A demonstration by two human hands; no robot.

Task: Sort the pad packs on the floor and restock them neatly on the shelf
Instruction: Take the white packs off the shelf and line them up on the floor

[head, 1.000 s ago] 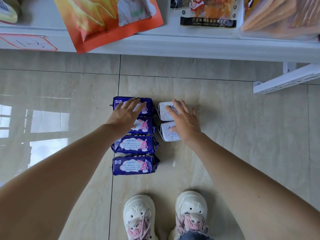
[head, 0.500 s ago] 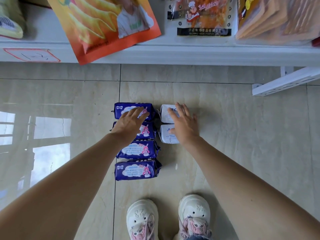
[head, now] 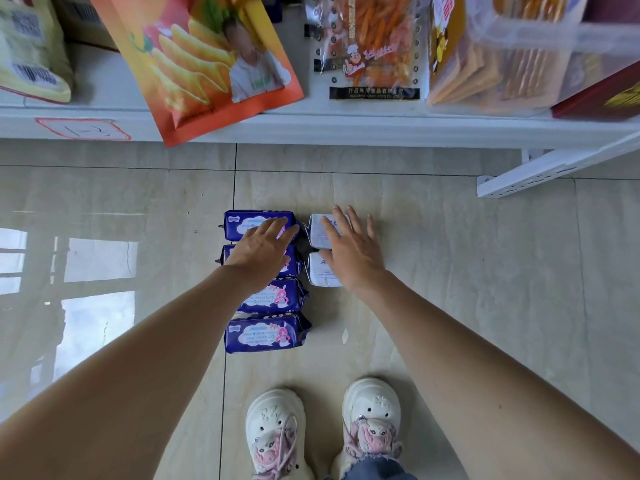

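Note:
Several dark blue pad packs lie in a column on the tiled floor, the nearest one (head: 265, 334) fully visible and the farthest (head: 242, 221) partly covered. My left hand (head: 261, 249) rests flat over the upper two blue packs, fingers straight. Two white pad packs lie in a short column to the right: the far one (head: 317, 233) and the near one (head: 320, 271). My right hand (head: 351, 251) lies over both, fingers spread and straight, hiding their right halves. The white shelf (head: 346, 128) runs across the top of the view.
The shelf holds snack bags: an orange chip bag (head: 207, 64) overhanging its edge, a carrot-stick pack (head: 372, 46) and cracker packs (head: 485, 57). A white shelf foot (head: 554, 168) juts out on the floor at right. My two white shoes (head: 322, 431) stand behind the packs.
The view has tilted up, showing more of the shelf. Both hands stay over the packs, and the right hand's fingers have spread wider and reached a little farther forward.

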